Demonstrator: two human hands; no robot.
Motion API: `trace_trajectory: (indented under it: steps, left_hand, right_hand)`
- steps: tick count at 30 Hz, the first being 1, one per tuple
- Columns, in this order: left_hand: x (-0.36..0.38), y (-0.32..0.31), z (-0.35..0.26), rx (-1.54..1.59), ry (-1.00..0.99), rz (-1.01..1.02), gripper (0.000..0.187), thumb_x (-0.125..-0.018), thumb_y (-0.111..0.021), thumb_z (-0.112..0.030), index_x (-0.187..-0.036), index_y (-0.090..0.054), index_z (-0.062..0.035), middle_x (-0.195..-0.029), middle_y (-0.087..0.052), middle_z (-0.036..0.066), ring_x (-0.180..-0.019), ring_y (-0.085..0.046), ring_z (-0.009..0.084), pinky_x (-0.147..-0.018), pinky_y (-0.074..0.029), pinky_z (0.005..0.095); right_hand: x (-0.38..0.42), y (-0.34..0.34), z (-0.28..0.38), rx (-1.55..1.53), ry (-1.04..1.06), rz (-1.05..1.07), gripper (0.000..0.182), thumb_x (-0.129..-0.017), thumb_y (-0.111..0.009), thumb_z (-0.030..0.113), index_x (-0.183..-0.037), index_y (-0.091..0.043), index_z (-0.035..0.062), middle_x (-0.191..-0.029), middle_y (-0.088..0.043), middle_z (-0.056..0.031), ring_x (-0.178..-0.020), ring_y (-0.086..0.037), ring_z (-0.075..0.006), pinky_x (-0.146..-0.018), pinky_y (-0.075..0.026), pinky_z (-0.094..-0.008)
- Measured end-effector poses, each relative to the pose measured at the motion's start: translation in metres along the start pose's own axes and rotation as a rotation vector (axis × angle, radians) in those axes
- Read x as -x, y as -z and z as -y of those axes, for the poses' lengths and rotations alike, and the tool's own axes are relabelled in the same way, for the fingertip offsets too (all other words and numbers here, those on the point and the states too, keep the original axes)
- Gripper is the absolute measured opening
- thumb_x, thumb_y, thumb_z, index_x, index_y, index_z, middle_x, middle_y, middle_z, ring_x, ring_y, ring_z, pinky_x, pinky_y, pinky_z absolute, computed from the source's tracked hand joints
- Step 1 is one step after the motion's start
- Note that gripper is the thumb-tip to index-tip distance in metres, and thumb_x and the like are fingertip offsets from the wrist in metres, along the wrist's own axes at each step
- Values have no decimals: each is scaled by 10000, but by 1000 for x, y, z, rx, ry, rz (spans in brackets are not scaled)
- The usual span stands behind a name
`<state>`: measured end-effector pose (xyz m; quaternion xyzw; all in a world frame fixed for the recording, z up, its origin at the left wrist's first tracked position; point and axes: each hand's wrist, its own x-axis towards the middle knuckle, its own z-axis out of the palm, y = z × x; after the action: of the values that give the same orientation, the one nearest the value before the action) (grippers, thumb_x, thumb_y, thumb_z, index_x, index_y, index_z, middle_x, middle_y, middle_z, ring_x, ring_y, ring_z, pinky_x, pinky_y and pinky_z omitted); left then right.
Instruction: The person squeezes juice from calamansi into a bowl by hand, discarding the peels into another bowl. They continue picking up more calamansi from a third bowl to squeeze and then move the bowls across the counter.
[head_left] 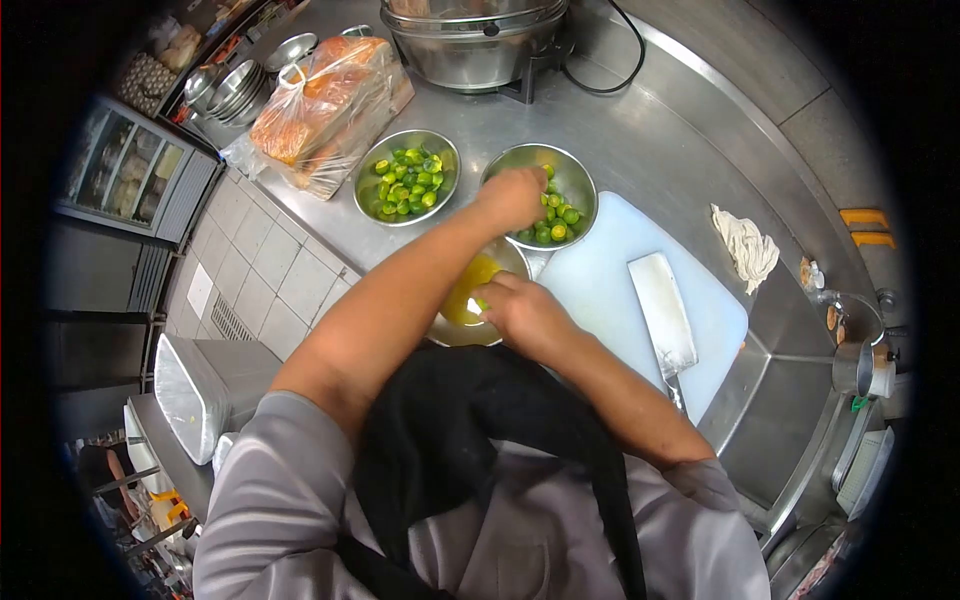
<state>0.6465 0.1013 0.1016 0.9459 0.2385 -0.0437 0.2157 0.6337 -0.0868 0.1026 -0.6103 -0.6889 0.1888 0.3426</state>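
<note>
While our left hand [512, 198] grasps small green limes in the round steel bowl [575, 180] at upper centre, our right hand [520, 312] pinches one over the yellow-juice bowl [455, 325]; next, probably another squeeze.

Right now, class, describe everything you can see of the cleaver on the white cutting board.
The cleaver has a broad, pale grey rectangular blade that looks like metal. It lies flat on the white cutting board, its blade end pointing away from the person and its handle toward the board's near edge. The handle is narrow and partly hidden by the right forearm. Neither hand touches it; only the board does. No cut fruit shows on the blade.
</note>
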Motion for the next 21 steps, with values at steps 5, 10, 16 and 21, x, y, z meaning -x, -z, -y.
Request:
trace_trajectory:
  steps: [5, 10, 16, 21]
  left_hand:
    - [46, 57, 17, 1033, 104, 4, 356, -870, -696, -14, -1216, -624, 26, -985, -711, 108, -823, -696, 157, -753, -560, 267]
    - [129, 45, 63, 1383, 156, -85, 283, -884, -725, -1, -1155, -648, 25, -941, -680, 55, -805, -655, 116, -714, -539, 259]
    - [178, -7, 64, 561, 16, -277, 221, -861, -786, -97, -1023, -664, -10, -921, -698, 125, -798, -667, 246, -717, -543, 357]
    - [175, -22, 53, 150, -186, -350, 233, -829, -790, -194, -881, -633, -29, -864, -648, 198, -808, -638, 413, -738, -531, 481]
  right_hand:
    - [-17, -25, -12, 235, 23, 83, 164, -872, -679, 144, -956, -646, 6, -956, -656, -182, -934, -668, -348, -824, -545, -442]
    - [-28, -31, -23, 310, 43, 56, 198, -911, -684, 205, -903, -635, 14, -886, -661, -178, -881, -674, -338, -784, -539, -443]
    - [-36, -17, -27, 384, 86, 41, 260, -898, -706, 271, -804, -629, 42, -765, -671, -138, -683, -675, -327, -627, -547, -450]
    - [-38, -9, -34, 398, 96, 74, 208, -893, -684, 233, -791, -662, 53, -781, -671, -122, -741, -689, -319, -671, -553, -450]
